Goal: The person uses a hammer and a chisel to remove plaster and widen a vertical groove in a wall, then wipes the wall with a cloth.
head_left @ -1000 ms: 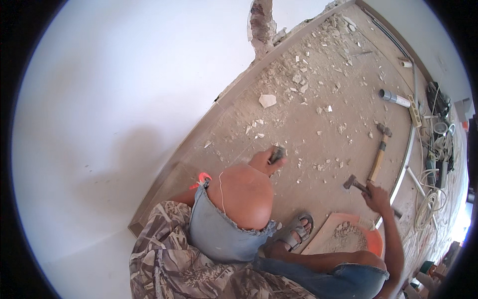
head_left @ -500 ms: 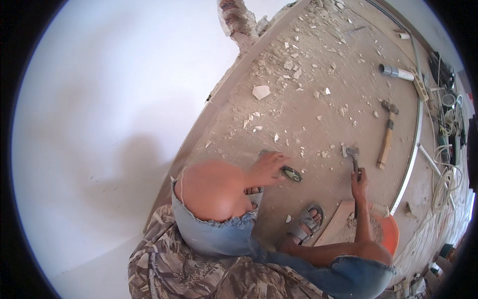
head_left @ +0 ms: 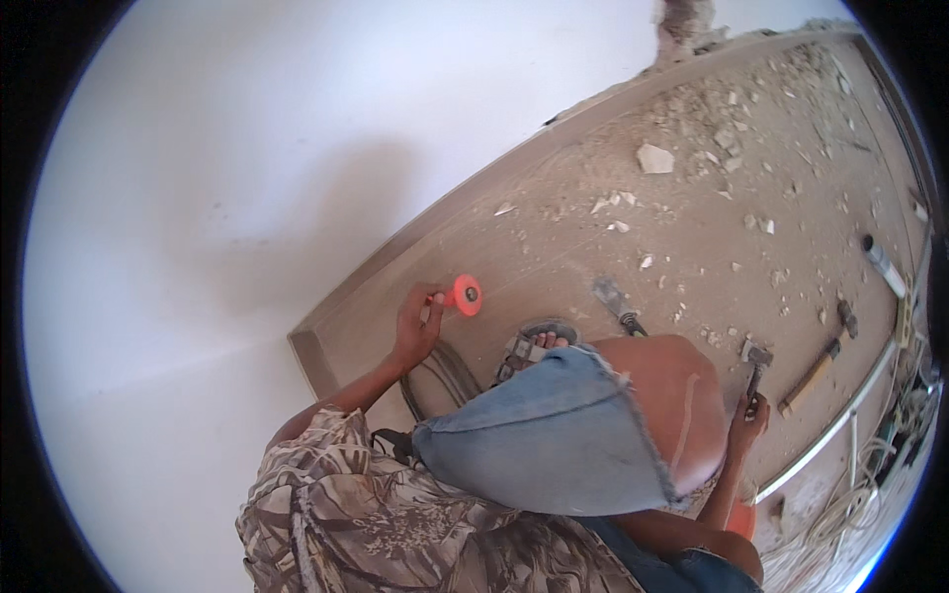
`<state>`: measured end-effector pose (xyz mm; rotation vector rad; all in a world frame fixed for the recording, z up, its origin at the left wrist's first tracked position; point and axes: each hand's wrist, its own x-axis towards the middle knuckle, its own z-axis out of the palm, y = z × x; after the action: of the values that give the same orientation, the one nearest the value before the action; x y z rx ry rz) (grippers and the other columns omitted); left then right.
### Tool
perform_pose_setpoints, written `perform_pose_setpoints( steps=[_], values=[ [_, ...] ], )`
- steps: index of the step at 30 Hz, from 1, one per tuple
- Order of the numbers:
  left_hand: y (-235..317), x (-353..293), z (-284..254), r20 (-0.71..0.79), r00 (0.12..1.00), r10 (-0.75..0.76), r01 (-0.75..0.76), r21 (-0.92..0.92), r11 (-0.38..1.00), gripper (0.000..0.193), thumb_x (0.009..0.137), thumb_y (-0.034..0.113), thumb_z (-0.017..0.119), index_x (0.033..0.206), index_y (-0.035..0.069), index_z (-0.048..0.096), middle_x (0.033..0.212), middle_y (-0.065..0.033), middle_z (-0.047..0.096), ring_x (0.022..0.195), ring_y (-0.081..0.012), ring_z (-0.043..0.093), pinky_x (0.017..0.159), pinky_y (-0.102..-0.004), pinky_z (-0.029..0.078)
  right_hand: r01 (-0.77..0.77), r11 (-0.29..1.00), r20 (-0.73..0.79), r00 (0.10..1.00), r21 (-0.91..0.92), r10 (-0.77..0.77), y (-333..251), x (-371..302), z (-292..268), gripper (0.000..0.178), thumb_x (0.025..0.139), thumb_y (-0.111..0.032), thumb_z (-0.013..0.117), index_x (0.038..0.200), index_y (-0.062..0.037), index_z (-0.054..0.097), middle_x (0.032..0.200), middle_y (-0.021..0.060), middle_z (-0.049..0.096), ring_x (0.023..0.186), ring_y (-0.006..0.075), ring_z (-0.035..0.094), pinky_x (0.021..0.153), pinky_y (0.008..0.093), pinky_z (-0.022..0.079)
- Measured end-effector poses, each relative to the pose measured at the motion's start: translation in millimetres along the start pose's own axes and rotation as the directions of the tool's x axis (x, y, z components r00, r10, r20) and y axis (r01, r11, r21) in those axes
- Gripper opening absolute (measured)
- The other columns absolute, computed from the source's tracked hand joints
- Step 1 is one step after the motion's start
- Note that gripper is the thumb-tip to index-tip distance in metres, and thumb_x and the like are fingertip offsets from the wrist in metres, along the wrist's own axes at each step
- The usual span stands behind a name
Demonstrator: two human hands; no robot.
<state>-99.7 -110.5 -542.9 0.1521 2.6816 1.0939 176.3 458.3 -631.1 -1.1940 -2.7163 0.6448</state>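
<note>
My left hand (head_left: pixel 420 324) is raised near the wall's foot, its fingers closed on a chisel (head_left: pixel 466 295) with a round orange hand guard and a metal striking end. The rest of that chisel is hidden. Low on the right, my right hand (head_left: pixel 748 420) grips the dark handle of a small hammer (head_left: pixel 756 354), its metal head just above the floor. Between them, a scraper (head_left: pixel 613 295) with a wide metal blade lies on the floor, its dark handle partly behind my knee.
Plaster rubble (head_left: pixel 732 138) covers the floor along the broken wall edge. A wooden-handled hammer (head_left: pixel 816 371), a grey-and-white pipe (head_left: pixel 883 265) and a long metal strip (head_left: pixel 825 435) lie to the right. Coiled cable (head_left: pixel 860 504) is beyond. Dark curved tubing (head_left: pixel 450 376) rests beside my foot.
My left hand has left the scraper on the floor, moved left and taken hold of the orange-guarded chisel. My right hand keeps the small hammer. The view has swung left.
</note>
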Motion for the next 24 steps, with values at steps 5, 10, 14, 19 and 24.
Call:
perform_pose_setpoints(
  steps=[5, 10, 14, 19, 24],
  values=[
    [-25.2, -6.5, 8.9, 0.002, 0.977, 0.214, -0.207, 0.261, 0.943, 0.048, 0.084, 0.018, 0.069, 0.125, 0.001, 0.051, 0.114, -0.0185, 0.057, 0.11, -0.0366, 0.054, 0.093, -0.0452, 0.043, 0.049, 0.997, -0.164, 0.986, 0.054, -0.04, 4.7, 16.0, -18.8, 0.026, 0.093, -0.018, 0.063, 0.11, 0.0012, 0.064, 0.085, 0.0109, 0.06, 0.075, 0.0233, 0.057, 0.07, 0.0367, 0.047],
    [-86.1, 15.2, 34.3, 0.351, 0.935, 0.049, -0.182, 0.356, 0.917, 0.044, 0.079, 0.018, 0.07, 0.119, 0.003, 0.056, 0.112, -0.0158, 0.058, 0.106, -0.0351, 0.054, 0.094, -0.0463, 0.042, 0.034, 0.991, -0.131, 0.991, 0.132, -0.017, -61.0, 24.9, -20.7, 0.031, 0.092, -0.015, 0.062, 0.12, -0.0023, 0.059, 0.098, 0.0128, 0.06, 0.092, 0.0262, 0.057, 0.082, 0.0404, 0.046],
    [-32.2, 59.4, 65.5, 0.56, 0.82, 0.12, -0.332, 0.294, 0.896, 0.043, 0.079, 0.018, 0.07, 0.117, 0.004, 0.057, 0.111, -0.0149, 0.059, 0.106, -0.0346, 0.054, 0.094, -0.0455, 0.042, -0.031, 0.991, -0.093, 0.995, 0.133, 0.044, -59.0, 11.7, -21.2, 0.036, 0.092, -0.012, 0.06, 0.126, -0.0036, 0.054, 0.106, 0.0168, 0.057, 0.104, 0.0322, 0.056, 0.09, 0.0442, 0.044],
    [103.4, 132.5, 88.2, 0.549, 0.644, 0.532, -0.655, 0.035, 0.755, 0.041, 0.078, 0.018, 0.071, 0.115, 0.005, 0.058, 0.11, -0.0136, 0.059, 0.105, -0.0338, 0.054, 0.094, -0.0446, 0.042, 0.097, 0.992, -0.158, 0.984, 0.081, -0.083, -56.3, -10.9, -5.6, 0.041, 0.089, -0.009, 0.059, 0.129, -0.0017, 0.05, 0.116, 0.0206, 0.054, 0.113, 0.0394, 0.053, 0.097, 0.0471, 0.042],
    [195.1, 224.9, 144.5, 0.484, 0.401, 0.778, -0.87, -0.064, 0.489, 0.04, 0.077, 0.018, 0.071, 0.113, 0.005, 0.06, 0.109, -0.0124, 0.06, 0.105, -0.0331, 0.054, 0.094, -0.0437, 0.042, 0.009, 0.994, -0.14, 0.99, 0.112, 0.007, -56.1, -20.0, -5.2, 0.043, 0.088, -0.007, 0.06, 0.129, -0.001, 0.049, 0.12, 0.0222, 0.052, 0.116, 0.0405, 0.05, 0.099, 0.0479, 0.04]
  ],
)
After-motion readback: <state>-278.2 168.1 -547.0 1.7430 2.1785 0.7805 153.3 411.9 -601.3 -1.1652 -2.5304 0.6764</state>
